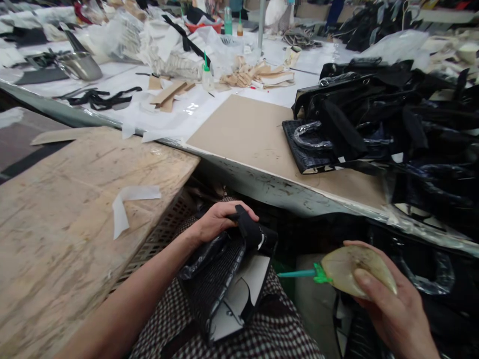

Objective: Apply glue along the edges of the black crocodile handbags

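Observation:
My left hand point(220, 219) is closed on the upper edge of a black textured handbag point(213, 284), which rests tilted on my lap. A black strap or flap hangs over its top, and a pale grey lining point(243, 289) shows at the open side. In my right hand point(392, 304) is a soft, yellowish glue bottle point(355, 271), squeezed between thumb and fingers. Its green nozzle point(299, 273) points left, towards the bag, and stands a little apart from it.
Black handbags point(359, 114) are piled on the table at the right. A brown board point(243, 129) lies on the table before me. At the left is a wooden worktop point(75, 199) with a white strip point(130, 199). Another green-tipped bottle point(207, 77) stands farther back.

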`<state>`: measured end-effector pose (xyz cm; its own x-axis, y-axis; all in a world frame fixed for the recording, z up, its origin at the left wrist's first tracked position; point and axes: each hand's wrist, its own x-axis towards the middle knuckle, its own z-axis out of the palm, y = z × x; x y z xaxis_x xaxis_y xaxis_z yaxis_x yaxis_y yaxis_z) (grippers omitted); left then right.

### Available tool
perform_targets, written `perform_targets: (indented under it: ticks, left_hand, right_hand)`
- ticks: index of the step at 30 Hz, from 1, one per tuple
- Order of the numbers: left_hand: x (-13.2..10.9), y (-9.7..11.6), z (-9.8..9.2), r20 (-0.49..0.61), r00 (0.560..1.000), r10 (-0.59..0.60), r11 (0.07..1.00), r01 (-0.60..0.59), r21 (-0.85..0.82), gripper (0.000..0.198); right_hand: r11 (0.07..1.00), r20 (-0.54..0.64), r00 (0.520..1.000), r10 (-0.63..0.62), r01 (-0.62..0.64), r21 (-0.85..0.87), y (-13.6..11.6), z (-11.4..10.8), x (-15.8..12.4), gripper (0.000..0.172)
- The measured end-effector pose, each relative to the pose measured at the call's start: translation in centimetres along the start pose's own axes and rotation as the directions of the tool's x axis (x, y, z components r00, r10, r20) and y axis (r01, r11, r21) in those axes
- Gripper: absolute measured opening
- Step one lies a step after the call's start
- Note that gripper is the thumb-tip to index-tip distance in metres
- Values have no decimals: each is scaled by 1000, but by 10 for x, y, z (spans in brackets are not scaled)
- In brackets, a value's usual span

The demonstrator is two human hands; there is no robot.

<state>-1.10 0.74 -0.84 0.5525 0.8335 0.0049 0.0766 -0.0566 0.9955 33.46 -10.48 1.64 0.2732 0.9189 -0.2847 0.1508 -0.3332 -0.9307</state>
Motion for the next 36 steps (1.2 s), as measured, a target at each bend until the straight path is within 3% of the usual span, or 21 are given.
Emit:
perform_targets:
  ticks: [5,10,14,17,22,27,36]
  left_hand:
    - [-3,6,10,-11,1000,1,1000,0,20,19]
    - [-2,9,19,-6,1000,27,999,-27,38,16]
    - [-1,10,23,1,999,39,998,-39,39,15]
    - [0,10,24,10,999,49,997,-50,64,15]
    - [2,8,26,30,996,83,993,-85,83,15]
    - [4,6,27,48,995,82,992,-86,88,16]
    - [8,3,24,47,997,65,994,-68,80,16]
  right_hand:
    - [969,-19,991,-129,122,-215,-4,-11,-2,57]
    - [924,-58,974,-218,187,-334,-24,-2,-8,52]
    - [892,-42,965,-260,224,-392,-24,-1,-9,50]
    - [870,-6,969,-249,221,-440,-24,-1,-9,52]
    - [879,-61,984,-169,122,-460,-35,11,-17,49]
    - [914,-38,995,-91,68,-400,-41,17,-23,46]
    - [971,3,1000,29,-28,-238,-29,15,-42,44]
